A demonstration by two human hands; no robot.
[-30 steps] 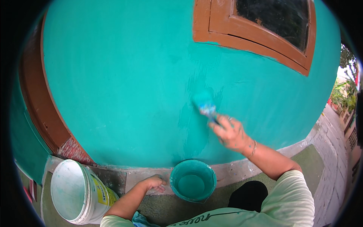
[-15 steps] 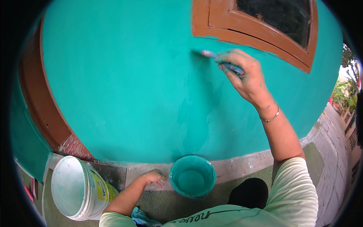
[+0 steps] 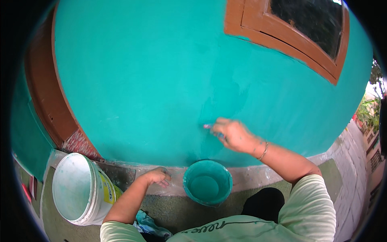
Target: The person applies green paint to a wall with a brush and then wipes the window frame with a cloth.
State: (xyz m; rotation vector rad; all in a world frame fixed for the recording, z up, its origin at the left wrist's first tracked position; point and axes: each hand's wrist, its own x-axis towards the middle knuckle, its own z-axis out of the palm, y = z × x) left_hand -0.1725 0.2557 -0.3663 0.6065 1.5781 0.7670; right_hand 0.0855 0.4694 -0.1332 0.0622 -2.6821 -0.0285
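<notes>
My right hand (image 3: pixel 233 135) is closed round a paintbrush (image 3: pixel 208 126), its tip against the lower part of the teal wall (image 3: pixel 141 88). The hand is a little smeared by motion, and the bristles are hard to make out. Darker, wet-looking teal patches show on the wall above the brush. Below it stands a teal bucket (image 3: pixel 208 166) with teal paint in its bottom. My left hand (image 3: pixel 157 176) hangs to the left of that bucket, empty, its fingers loosely apart.
A large white bucket (image 3: pixel 74 189) with a yellow label stands at the left. Above right is a brown window frame (image 3: pixel 282 44); a brown door frame (image 3: pixel 48 101) edges the wall at left. A bluish cloth (image 3: pixel 149 224) lies by my left arm. Paving (image 3: pixel 346 177) runs along the right.
My right hand has moved the paintbrush down the wall, from beneath the window frame to just above the teal bucket. The view has shifted slightly; my left hand stays beside the bucket.
</notes>
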